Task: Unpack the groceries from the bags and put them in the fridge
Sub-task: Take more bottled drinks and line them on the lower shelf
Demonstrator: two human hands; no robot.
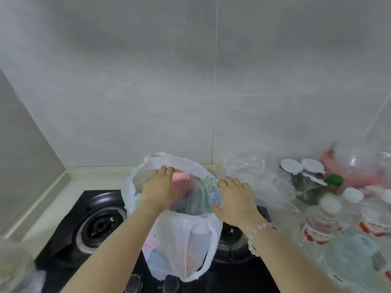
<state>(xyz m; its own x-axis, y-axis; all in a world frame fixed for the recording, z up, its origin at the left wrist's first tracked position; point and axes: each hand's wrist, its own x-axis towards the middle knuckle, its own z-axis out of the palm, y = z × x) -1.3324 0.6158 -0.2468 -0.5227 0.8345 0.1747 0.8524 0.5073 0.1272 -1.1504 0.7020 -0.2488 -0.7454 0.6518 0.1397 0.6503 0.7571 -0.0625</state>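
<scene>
Veiling pink carton [180, 180] — cloudy bag [177, 242].

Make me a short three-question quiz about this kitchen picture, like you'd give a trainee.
1. True or false: the bag stands on the stove.
2. What colour is the carton inside the bag? A blue, B pink, C yellow.
3. Fill in: the bracelet is on the ___ wrist.
Key: 1 true; 2 B; 3 right.
</scene>
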